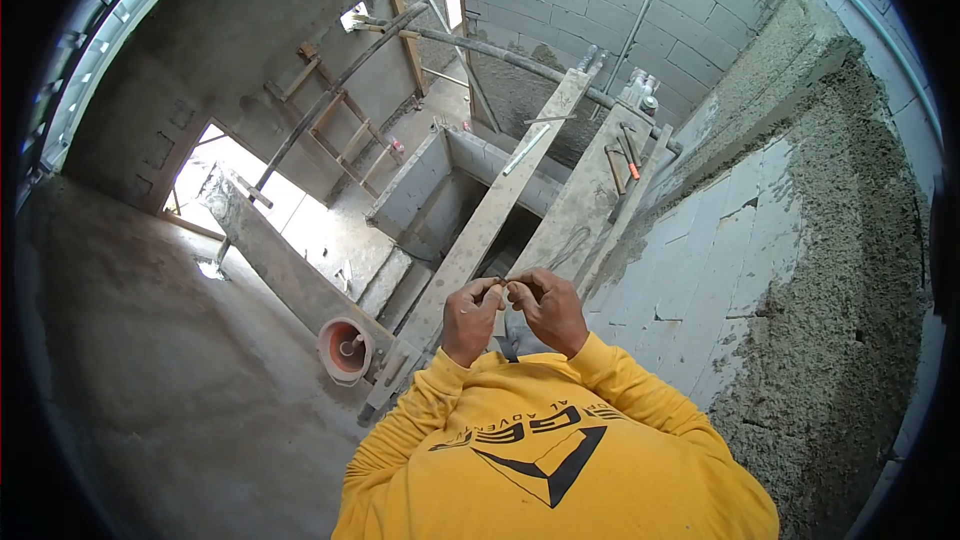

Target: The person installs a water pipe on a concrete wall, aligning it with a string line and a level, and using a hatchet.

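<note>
My left hand [471, 320] and my right hand [548, 308] meet in front of my chest, above the scaffold planks. Thumb and fingers of each hand are pinched together, the fingertips nearly touching. Something small and dark may be between them, but it is too small to name. Below and beyond my hands run a narrow plank [490, 220] and a wider board [572, 210]. A hammer [614, 170] and another tool with an orange-red handle [631, 162] lie on the wider board. A thin light-coloured strip [526, 150] rests on the narrow plank.
An orange-lined bucket [345, 351] stands at the left on another plank [290, 260]. Scaffold poles [520, 62] cross ahead. A block-walled pit [425, 195] lies below. A wooden ladder [335, 125] leans by the far wall. Rough-plastered block wall [740, 240] rises close on my right.
</note>
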### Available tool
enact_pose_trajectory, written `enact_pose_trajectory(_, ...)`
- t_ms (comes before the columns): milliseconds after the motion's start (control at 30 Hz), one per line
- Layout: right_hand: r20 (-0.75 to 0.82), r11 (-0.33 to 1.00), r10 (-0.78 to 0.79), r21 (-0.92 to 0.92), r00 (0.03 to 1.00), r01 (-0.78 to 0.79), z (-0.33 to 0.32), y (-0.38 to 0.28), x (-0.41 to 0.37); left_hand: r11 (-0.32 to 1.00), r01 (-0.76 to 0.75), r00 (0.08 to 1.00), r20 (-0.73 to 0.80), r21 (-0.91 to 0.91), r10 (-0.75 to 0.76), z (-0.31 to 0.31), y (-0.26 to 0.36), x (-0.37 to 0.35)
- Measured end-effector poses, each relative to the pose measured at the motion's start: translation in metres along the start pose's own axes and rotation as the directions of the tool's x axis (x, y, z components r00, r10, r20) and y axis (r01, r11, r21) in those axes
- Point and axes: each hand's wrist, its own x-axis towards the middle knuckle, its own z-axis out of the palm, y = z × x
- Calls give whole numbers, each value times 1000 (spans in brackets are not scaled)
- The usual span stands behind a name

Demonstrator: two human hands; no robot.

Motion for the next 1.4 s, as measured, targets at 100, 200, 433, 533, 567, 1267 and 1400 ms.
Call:
enact_pose_trajectory(100, 52, 987, 108, 113, 993, -113, 0, -2, 1, 997, -59, 998, 0, 52, 59, -1, 10, -3)
enact_pose_trajectory(200, 132, 951, 207, 207, 969, -231, -4, -6, 0, 991, -90, 996, 13, 100, 89, -4, 16, -7)
enact_pose_trajectory(433, 184, 999, -45, 6, 982, 45, -7, 5, -2, 922, -274, 960, 13, 272, 281, -10, 17, -8)
enact_pose_trajectory(533, 176, 983, 51, 163, 983, -81, -7, 5, -3, 891, -307, 952, 85, 335, 296, -10, 20, -8)
enact_pose_trajectory(567, 201, 975, 66, 196, 977, -107, -8, 3, -3, 881, -304, 953, 117, 361, 281, -11, 21, -8)
enact_pose_trajectory(1267, 242, 996, -49, -64, 969, 67, -56, 19, -35, 995, 4, 779, 624, 97, -63, 0, -15, -5)
enact_pose_trajectory(1400, 252, 989, -80, -103, 964, 109, -59, 19, -37, 994, -22, 783, 620, 107, -49, 3, -25, -4)
